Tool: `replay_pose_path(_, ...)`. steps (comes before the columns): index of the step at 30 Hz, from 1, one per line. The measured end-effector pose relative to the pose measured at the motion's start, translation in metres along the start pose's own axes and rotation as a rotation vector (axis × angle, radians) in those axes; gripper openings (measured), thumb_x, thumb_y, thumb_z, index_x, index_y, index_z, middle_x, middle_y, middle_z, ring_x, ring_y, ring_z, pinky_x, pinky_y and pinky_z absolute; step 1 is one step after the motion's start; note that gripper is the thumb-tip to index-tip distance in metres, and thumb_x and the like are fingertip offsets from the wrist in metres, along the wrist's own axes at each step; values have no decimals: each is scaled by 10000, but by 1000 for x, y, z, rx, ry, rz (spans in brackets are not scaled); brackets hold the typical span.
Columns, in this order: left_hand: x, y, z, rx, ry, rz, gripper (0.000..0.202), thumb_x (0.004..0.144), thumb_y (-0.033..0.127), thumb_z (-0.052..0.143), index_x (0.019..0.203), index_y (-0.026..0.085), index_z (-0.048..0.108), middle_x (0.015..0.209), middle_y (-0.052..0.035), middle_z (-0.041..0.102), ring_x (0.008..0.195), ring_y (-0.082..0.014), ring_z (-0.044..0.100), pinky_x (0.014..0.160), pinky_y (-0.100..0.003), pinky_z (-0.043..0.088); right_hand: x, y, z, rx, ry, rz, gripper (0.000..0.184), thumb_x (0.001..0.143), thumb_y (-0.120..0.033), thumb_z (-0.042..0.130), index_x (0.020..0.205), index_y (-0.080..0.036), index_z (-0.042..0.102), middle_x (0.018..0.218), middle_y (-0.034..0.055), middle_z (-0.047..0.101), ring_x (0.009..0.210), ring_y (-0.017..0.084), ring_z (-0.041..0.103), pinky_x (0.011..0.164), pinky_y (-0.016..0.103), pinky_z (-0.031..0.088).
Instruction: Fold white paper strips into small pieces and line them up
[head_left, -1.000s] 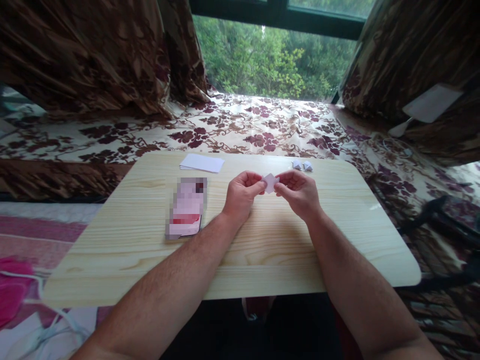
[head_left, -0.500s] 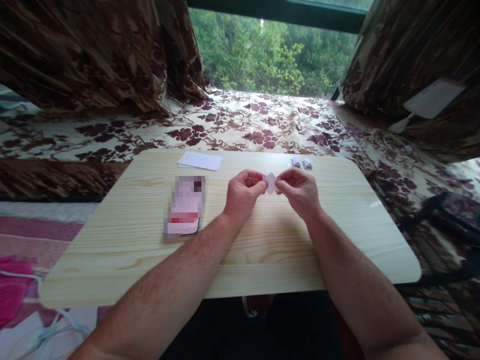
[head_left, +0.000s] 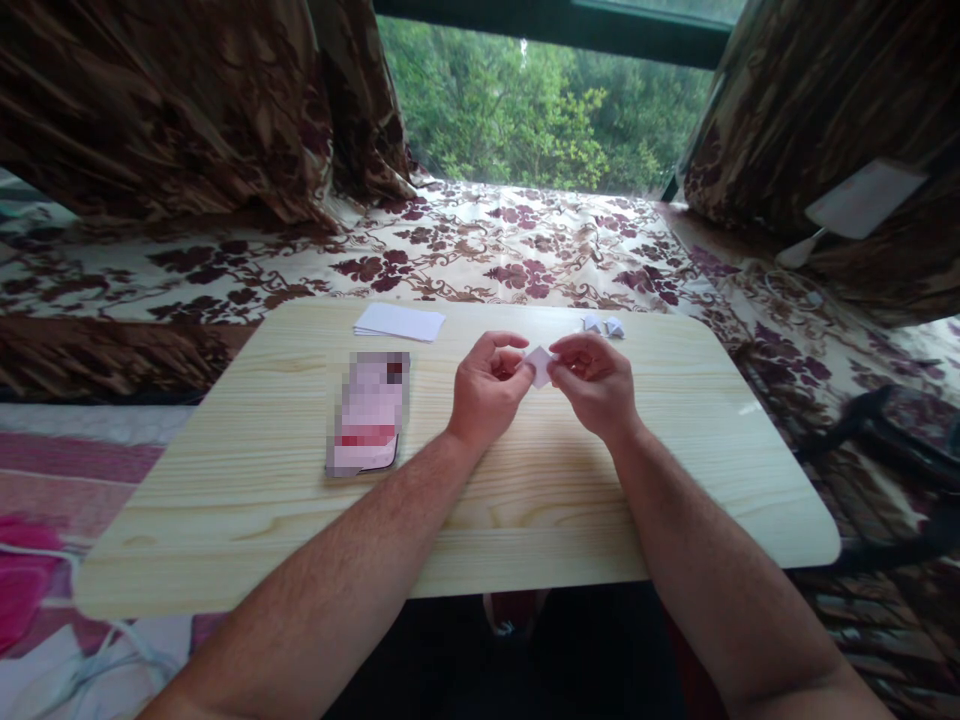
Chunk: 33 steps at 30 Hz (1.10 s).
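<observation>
A small white folded paper piece (head_left: 539, 364) is held just above the light wooden table (head_left: 465, 500), a little past its middle. My right hand (head_left: 595, 384) pinches its right side with thumb and fingers closed. My left hand (head_left: 487, 386) touches its left corner, with the index finger raised and curled over it. Two small folded paper shapes (head_left: 604, 324) lie at the table's far edge, right of my hands. A thin stack of white paper sheets (head_left: 400, 322) lies at the far edge to the left.
A phone (head_left: 369, 412) lies flat left of my left hand. Floral cloth (head_left: 480, 255) covers the surface beyond the table, with curtains on both sides of a window. A dark chair base (head_left: 885, 430) stands to the right. Pink fabric and white cables (head_left: 45, 600) lie lower left.
My left index finger has lifted off the paper piece and curled above it. The piece has tilted slightly and both hands stay in place.
</observation>
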<state>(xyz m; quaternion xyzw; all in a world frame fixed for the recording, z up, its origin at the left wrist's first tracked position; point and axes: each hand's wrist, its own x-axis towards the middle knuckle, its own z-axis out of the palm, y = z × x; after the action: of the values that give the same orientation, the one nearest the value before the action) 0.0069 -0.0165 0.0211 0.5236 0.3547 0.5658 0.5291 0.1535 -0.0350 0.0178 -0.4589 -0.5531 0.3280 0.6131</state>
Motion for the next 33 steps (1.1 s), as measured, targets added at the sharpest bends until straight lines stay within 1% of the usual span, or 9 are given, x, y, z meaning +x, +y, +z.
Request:
replay_pose_path(3, -1, 0, 1, -9, -22, 11, 279, 705, 204, 756, 957, 207, 635, 674, 27, 679, 592, -114, 605, 564, -219, 427, 0, -2, 1, 35, 2, 56, 336, 749, -214, 727, 1072, -230, 637, 758, -18, 674, 634, 125, 622, 580, 258, 506)
replay_pose_path(5, -1, -1, 1, -17, -19, 5, 339, 699, 196, 762, 1016, 210, 643, 673, 32, 675, 594, -116, 609, 565, -219, 435, 1, -2, 1, 56, 10, 84, 373, 733, -225, 739, 1089, -225, 629, 766, -15, 681, 651, 131, 637, 594, 264, 528)
replay_pose_path(8, 0, -5, 0, -47, 3, -40, 363, 682, 207, 782, 1027, 189, 671, 724, 8, 699, 649, -138, 651, 611, -240, 483, 2, -2, 0, 83, 21, 128, 273, 707, -242, 757, 961, -192, 671, 771, -1, 692, 656, 133, 639, 601, 271, 549)
replay_pose_path(10, 2, -8, 0, -75, 24, -57, 278, 681, 226, 790, 931, 163, 688, 770, -24, 722, 686, -151, 671, 650, -262, 514, 3, -1, 0, 117, 19, 174, 192, 692, -239, 762, 858, -177, 688, 758, 4, 695, 644, 130, 635, 591, 271, 555)
replay_pose_path(12, 3, -10, 0, -98, 46, -59, 232, 673, 238, 800, 858, 156, 687, 790, -35, 729, 693, -149, 671, 664, -270, 523, 3, 0, 0, 149, 13, 207, 149, 680, -224, 763, 801, -175, 690, 733, -1, 692, 631, 126, 632, 581, 265, 553)
replay_pose_path(16, 3, -11, 1, -126, 58, -76, 230, 654, 241, 811, 837, 164, 696, 762, -16, 714, 670, -135, 651, 643, -258, 512, 3, 0, 1, 153, 19, 219, 120, 679, -223, 752, 765, -185, 679, 698, -13, 677, 610, 120, 621, 559, 252, 545)
replay_pose_path(22, 2, -11, 0, -104, 63, -72, 172, 677, 230, 770, 825, 167, 709, 718, -2, 689, 626, -123, 618, 591, -247, 499, 3, 0, 1, 138, 26, 212, 99, 687, -219, 739, 751, -185, 671, 679, -19, 661, 594, 115, 606, 547, 246, 538)
replay_pose_path(27, 1, -11, 0, -65, 47, -57, 141, 688, 209, 748, 813, 165, 699, 698, -1, 679, 619, -123, 608, 591, -246, 493, 3, 0, 1, 145, 18, 198, 95, 686, -208, 737, 736, -188, 659, 658, -27, 640, 575, 108, 586, 531, 240, 521)
replay_pose_path(33, 1, -9, 1, -77, 62, -69, 143, 660, 196, 758, 783, 165, 691, 705, -2, 684, 624, -126, 610, 603, -250, 488, 2, 1, 2, 118, 13, 181, 94, 689, -225, 727, 734, -191, 652, 658, -25, 634, 580, 112, 579, 533, 247, 519)
